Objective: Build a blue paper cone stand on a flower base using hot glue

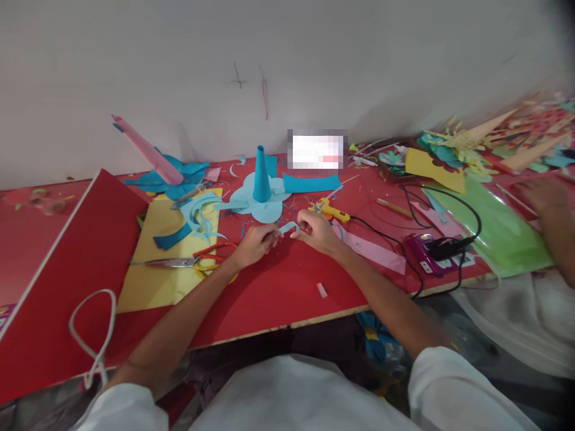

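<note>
Between my two hands a small light-blue paper strip is held above the red table, bent in a curve. My left hand pinches its left end, and my right hand grips the other end with curled fingers. Just beyond stands a blue paper cone upright on a light-blue flower-shaped paper base. A yellow glue gun lies right behind my right hand. Scissors with red and yellow handles rest on a yellow sheet near my left forearm.
A purple power strip with black plugs and cables sits at right. Pink paper strips and a green sheet lie nearby. At far right another person's hand is over the table. A red board leans at left.
</note>
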Motion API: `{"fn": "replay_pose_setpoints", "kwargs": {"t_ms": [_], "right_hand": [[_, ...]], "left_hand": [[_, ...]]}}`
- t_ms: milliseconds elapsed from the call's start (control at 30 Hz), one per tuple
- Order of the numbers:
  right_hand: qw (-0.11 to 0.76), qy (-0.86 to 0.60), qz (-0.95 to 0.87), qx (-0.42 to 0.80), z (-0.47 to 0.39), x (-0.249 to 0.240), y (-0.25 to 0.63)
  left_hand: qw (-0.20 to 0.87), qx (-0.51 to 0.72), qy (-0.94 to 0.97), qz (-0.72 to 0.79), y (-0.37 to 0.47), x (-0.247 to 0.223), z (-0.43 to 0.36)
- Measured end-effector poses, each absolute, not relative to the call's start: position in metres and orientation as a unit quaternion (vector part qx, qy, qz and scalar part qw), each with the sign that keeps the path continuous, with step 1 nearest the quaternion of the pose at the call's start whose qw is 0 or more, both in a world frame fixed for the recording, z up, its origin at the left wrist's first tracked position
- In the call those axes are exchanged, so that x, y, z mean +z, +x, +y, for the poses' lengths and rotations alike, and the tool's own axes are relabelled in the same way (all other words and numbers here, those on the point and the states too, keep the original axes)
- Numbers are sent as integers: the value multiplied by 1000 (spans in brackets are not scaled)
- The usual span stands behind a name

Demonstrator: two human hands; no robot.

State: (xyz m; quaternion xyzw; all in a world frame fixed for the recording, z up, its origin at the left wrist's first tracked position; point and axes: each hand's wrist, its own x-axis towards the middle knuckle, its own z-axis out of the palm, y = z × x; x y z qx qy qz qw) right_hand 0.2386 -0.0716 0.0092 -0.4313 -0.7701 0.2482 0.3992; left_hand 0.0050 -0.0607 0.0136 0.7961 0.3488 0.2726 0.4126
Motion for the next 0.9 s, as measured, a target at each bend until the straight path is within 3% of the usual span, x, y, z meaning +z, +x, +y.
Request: {"fn": "replay_pose_setpoints", "kwargs": {"t_ms": [467,900], "right_hand": [[268,-398,-850,218,-73,8,243],[283,-382,-860,187,-74,7,240]], "left_hand": [[387,258,815,346,6,14,-62],[366,241,831,342,6,16,-61]]}}
